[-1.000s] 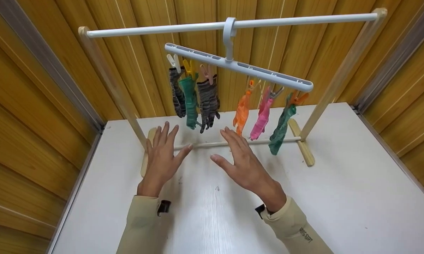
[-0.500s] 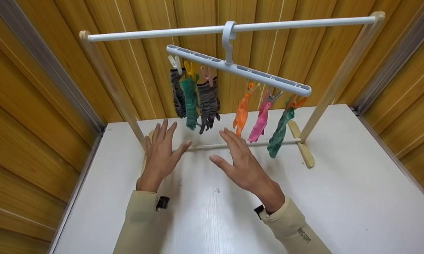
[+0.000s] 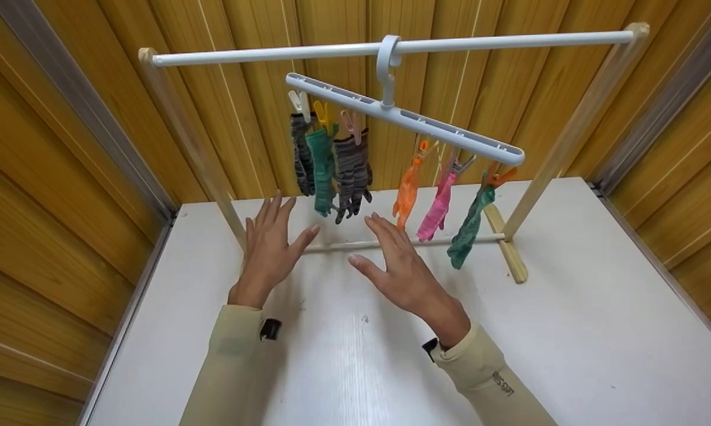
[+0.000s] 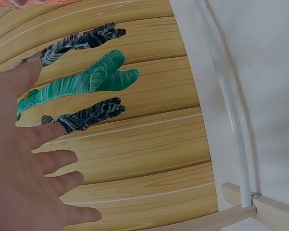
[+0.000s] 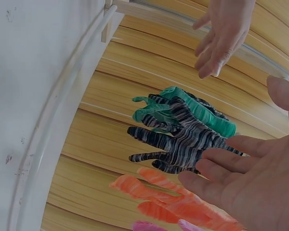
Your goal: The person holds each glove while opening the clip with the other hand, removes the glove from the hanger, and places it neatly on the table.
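Note:
My left hand (image 3: 269, 251) is held up with fingers straight and thumb spread, just in front of the left group of gloves. In that group hang a striped black-grey glove (image 3: 303, 154), a green glove (image 3: 321, 171) and another striped glove (image 3: 351, 171). My right hand (image 3: 404, 269) is also extended and holds nothing, below the orange glove (image 3: 408, 192). A pink glove (image 3: 437, 207) and a second green glove (image 3: 471, 231) hang farther right. Coloured clothespins fix the gloves under a pale grey hanger (image 3: 414, 121), which hangs askew from its hook.
The hook sits over the white top rod (image 3: 260, 54) of a wooden stand. A lower rod (image 3: 355, 245) joins the stand's wooden feet (image 3: 507, 248) on the white table (image 3: 592, 319). Wood-patterned walls (image 3: 65, 236) enclose the back and sides.
Both hands have shifted slightly, the left one a little upward and the right one a little left. The hanger and gloves show only a small shift along with the camera view.

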Demonstrator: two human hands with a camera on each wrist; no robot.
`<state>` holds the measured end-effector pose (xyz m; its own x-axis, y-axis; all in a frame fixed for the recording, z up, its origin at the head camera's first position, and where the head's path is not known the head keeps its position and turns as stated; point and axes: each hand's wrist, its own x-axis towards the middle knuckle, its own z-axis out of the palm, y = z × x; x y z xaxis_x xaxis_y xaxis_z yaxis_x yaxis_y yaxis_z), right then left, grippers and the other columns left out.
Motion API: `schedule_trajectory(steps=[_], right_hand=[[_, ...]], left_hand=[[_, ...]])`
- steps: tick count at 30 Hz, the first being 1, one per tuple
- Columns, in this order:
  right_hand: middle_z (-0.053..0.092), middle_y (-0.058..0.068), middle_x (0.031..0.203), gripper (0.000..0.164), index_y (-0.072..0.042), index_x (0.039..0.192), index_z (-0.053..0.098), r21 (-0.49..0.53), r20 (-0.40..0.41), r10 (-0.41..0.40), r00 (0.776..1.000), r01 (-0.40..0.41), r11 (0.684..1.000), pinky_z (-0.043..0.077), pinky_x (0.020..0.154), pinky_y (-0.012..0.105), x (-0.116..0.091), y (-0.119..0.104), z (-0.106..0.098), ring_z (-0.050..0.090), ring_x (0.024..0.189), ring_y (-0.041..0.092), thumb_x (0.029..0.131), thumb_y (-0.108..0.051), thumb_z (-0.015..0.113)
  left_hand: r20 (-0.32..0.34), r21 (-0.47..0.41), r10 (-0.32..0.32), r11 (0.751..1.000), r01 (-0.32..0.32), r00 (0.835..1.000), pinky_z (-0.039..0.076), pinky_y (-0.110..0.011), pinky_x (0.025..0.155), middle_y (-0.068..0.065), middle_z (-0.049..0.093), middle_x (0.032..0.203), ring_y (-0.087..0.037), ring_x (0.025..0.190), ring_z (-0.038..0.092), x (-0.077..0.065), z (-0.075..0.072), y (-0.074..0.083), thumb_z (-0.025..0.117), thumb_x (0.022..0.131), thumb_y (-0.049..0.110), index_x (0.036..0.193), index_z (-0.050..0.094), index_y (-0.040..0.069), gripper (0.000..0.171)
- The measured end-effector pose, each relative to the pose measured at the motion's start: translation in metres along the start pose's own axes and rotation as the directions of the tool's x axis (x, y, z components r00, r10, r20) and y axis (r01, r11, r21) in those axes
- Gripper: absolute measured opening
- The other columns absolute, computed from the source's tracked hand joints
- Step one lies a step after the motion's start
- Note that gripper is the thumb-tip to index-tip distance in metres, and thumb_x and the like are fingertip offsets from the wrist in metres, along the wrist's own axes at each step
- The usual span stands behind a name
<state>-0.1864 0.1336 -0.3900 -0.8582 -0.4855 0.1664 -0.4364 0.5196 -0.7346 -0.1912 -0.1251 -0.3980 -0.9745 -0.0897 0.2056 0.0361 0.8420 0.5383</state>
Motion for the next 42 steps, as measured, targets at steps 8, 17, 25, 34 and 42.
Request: schedule_trajectory(steps=[8,17,25,34,42], right_hand=[[0.027,0.01,0.173,0.08,-0.011,0.167,0.033,-0.001,0.005,-0.014,1.0,0.014,1.0,0.024,0.124,0.06,0.003,0.005,-0.002,0.022,0.159,0.031,0.105,-0.05,0.064],[0.03,0.014,0.171,0.08,-0.007,0.165,0.034,0.009,-0.005,-0.058,0.998,0.059,0.998,0.025,0.123,0.062,0.005,0.008,-0.004,0.025,0.158,0.034,0.104,-0.047,0.067],[0.031,0.013,0.171,0.079,-0.007,0.165,0.034,0.017,0.014,-0.068,0.998,0.068,0.998,0.026,0.124,0.058,0.005,0.007,-0.008,0.026,0.158,0.032,0.104,-0.047,0.067],[0.03,0.01,0.172,0.079,-0.011,0.166,0.034,0.013,0.042,-0.045,0.998,0.044,0.999,0.025,0.125,0.059,0.007,0.006,-0.011,0.024,0.159,0.031,0.104,-0.049,0.065],[0.029,0.01,0.172,0.079,-0.012,0.166,0.034,0.013,0.062,-0.05,0.997,0.049,0.999,0.025,0.124,0.059,0.006,0.007,-0.014,0.024,0.159,0.03,0.104,-0.05,0.065]], left_hand=[[-0.073,-0.003,0.009,1.0,-0.009,0.997,0.002,-0.069,0.124,-0.019,0.028,0.172,-0.04,0.158,0.021,0.007,0.0,-0.001,0.066,0.103,0.049,0.162,0.042,0.006,0.076],[-0.066,-0.011,-0.017,1.0,0.016,0.998,0.0,-0.068,0.125,-0.019,0.028,0.172,-0.038,0.159,0.02,0.014,-0.002,-0.004,0.064,0.104,0.05,0.162,0.04,0.005,0.077],[-0.052,-0.026,-0.046,0.999,0.044,0.998,0.002,-0.067,0.125,-0.018,0.027,0.172,-0.038,0.159,0.02,0.02,-0.006,-0.007,0.063,0.106,0.048,0.163,0.038,0.005,0.076],[-0.051,-0.046,-0.077,0.996,0.074,0.996,0.008,-0.062,0.127,-0.019,0.027,0.172,-0.038,0.159,0.021,0.029,-0.011,-0.007,0.062,0.107,0.047,0.163,0.038,0.004,0.074],[-0.071,-0.054,-0.087,0.995,0.084,0.994,0.011,-0.06,0.127,-0.021,0.03,0.17,-0.04,0.157,0.025,0.032,-0.012,-0.007,0.062,0.107,0.044,0.161,0.04,0.002,0.072]])
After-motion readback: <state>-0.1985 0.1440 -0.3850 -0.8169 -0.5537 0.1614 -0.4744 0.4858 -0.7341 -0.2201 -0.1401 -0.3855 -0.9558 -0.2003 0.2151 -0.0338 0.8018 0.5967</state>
